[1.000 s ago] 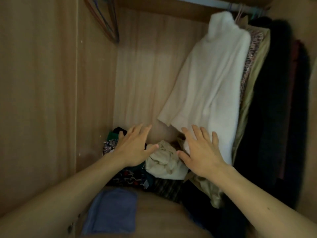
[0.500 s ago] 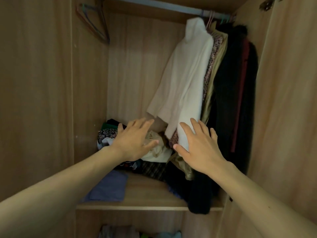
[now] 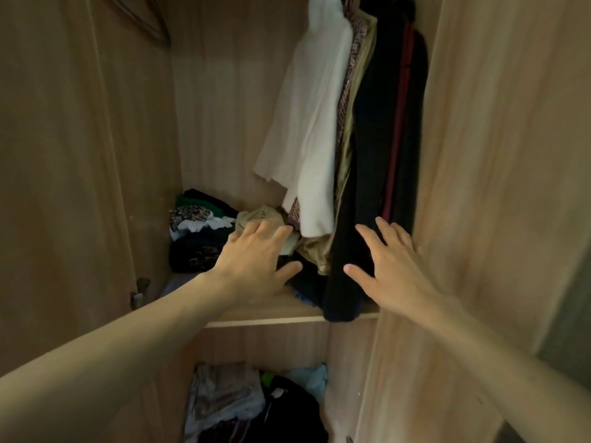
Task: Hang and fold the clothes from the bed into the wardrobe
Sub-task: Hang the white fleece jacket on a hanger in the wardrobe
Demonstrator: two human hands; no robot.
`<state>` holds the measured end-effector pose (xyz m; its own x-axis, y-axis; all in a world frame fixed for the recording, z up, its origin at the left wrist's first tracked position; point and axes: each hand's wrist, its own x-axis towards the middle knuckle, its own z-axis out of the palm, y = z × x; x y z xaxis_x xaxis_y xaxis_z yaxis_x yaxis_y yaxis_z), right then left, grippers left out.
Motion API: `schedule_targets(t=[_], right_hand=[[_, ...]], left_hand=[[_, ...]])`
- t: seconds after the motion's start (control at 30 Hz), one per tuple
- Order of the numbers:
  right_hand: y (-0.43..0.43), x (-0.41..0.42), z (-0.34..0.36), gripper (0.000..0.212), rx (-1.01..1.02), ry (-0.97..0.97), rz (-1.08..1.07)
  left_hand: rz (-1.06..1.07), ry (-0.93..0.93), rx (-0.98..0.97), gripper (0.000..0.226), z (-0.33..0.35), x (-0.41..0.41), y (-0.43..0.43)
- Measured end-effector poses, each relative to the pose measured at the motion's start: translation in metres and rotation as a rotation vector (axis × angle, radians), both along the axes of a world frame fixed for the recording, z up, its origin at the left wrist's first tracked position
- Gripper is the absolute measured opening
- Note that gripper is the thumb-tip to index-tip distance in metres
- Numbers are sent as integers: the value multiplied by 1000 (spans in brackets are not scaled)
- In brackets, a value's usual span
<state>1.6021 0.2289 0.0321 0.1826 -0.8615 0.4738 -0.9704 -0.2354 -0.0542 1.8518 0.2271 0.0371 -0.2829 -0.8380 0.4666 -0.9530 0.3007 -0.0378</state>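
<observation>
I look into an open wooden wardrobe. A white sweater point(image 3: 315, 116) hangs at the top, with a patterned garment, an olive one and a long black coat point(image 3: 374, 174) to its right. A pile of folded and crumpled clothes point(image 3: 200, 231) lies on the wooden shelf point(image 3: 265, 316). My left hand point(image 3: 256, 260) reaches out with spread fingers in front of a beige crumpled garment point(image 3: 260, 215) and holds nothing. My right hand point(image 3: 393, 266) is spread in front of the black coat's lower part, empty too. Whether either hand touches cloth I cannot tell.
The wardrobe's left wall point(image 3: 80, 155) carries a hinge point(image 3: 139, 290) low down. A wooden door or side panel point(image 3: 499, 155) stands close on the right. Empty hangers point(image 3: 144, 20) show at the upper left. A lower compartment holds more clothes point(image 3: 252, 407).
The view has pulled back and shifted, so the lower compartment and right panel now show. Both hands stay spread and empty, and the right hand has gone from the white sweater to the black coat.
</observation>
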Motion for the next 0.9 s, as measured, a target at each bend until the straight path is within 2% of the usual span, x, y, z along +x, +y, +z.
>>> schedule_targets(t=[0.17,0.43,0.67,0.9], right_hand=[[64,-21,-13,77,26,43,-124],[184,-59,-50,75,154,90,-364],[300,-114,-59,78,142,31,-629],[428,-180,-84,79,134,-86,-807]], left_hand=[[-170,120,41,71,-24,-33,28],[-393,183,178,74,-74,-99,69],[-668,149,217,75,-87,-192,146],[-810,21,273,75,-106,-283,267]])
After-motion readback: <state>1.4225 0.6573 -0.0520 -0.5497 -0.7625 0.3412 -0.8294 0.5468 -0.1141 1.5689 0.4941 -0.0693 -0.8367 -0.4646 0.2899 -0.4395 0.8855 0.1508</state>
